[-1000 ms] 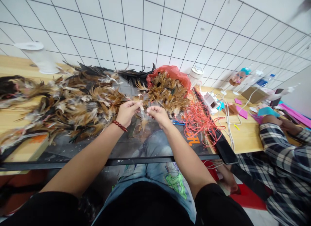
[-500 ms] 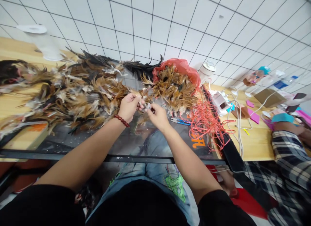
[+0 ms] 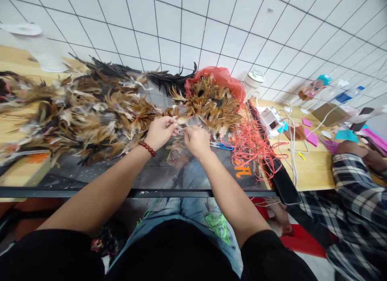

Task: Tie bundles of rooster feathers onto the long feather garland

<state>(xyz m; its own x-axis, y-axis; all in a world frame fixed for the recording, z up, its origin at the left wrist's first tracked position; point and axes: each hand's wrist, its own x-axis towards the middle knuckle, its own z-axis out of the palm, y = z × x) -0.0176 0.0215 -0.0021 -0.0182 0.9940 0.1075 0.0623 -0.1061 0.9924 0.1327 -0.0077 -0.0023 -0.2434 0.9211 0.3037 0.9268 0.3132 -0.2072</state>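
Denim lap (image 3: 165, 213) at 6, black table edge (image 3: 169, 193) just above it, then a bare strip of dark tabletop (image 3: 157, 172): my best open room, clock centred on the hands. Left hand (image 3: 160, 132) pinches a small pale feather piece (image 3: 180, 128), which sits at its fingertips, mid-table. Right hand (image 3: 197, 142) is curled, fingertips meeting the left's; can't tell if it grips too, fingers hide it.

Risks, my call: pinch looks slight, so a hard tug could bend or drop the piece, and loose fluff would hide it fast. Blue-handled snips (image 3: 225, 146) at 4, right next to the right wrist; a careless swing could nudge them or catch the point. Red string tangle (image 3: 250, 148) at 3 to 4 could snag fingers.

Edges: feather pile (image 3: 87, 115) blocks 9 to 10; feathers spilling from the red plastic bag (image 3: 231, 81) crowd 1 to 2. I'd pull back toward 6, not sideways. Farther: black feathers (image 3: 172, 83) near 12, lidded cup (image 3: 254, 77) at 2, tiled wall (image 3: 193, 27) closing off 12. Co-worker's plaid sleeve (image 3: 356, 176) at 4, well apart.
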